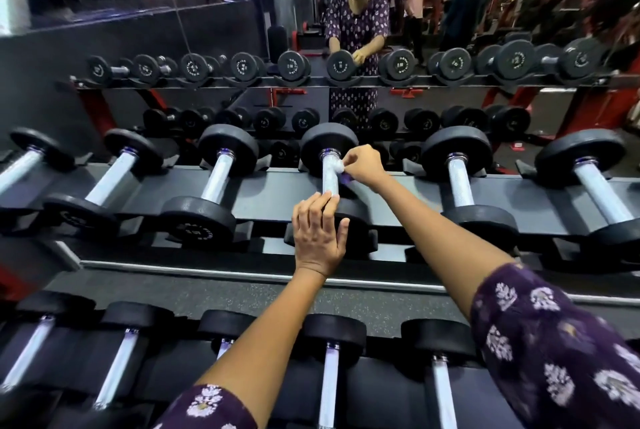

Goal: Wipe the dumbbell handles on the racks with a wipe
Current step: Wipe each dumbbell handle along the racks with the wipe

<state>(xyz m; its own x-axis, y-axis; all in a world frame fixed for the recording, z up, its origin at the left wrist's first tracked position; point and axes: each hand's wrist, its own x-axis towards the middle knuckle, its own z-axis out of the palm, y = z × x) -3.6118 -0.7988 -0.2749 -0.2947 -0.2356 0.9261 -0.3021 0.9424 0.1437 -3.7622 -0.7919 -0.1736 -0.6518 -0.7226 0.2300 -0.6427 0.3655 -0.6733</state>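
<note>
- You are mid-wipe on one dumbbell handle (329,174), the fourth from the left on the upper rack (398,191), straight ahead of you.
- Your right hand (362,165) pinches a small white wipe (337,165) against the far end of that handle, just beside the far weight head (327,146). Fingers are curled round the wipe (a bit of purple shows under the hand; what it is, cannot tell).
- Your left hand (320,231) lies with straight, spread fingers over the near weight head (349,217), fingertips touching the near end of the handle. It holds nothing; judged to be steadying the dumbbell.
- Step in hand: wiping this handle, with the wipe at the far end. The rest of its length looks not yet covered, though that is a judgement only.
- Next move calls for drawing the wipe along the knurled bar toward you, keeping it wrapped on the metal so the underside gets reached too.
- Your left fingertips sit in the path; they will likely need to lift off.
- Neighbouring handle to the right (460,182) and the lower rack handles (327,387) lie waiting (no telling which are already done).
</note>
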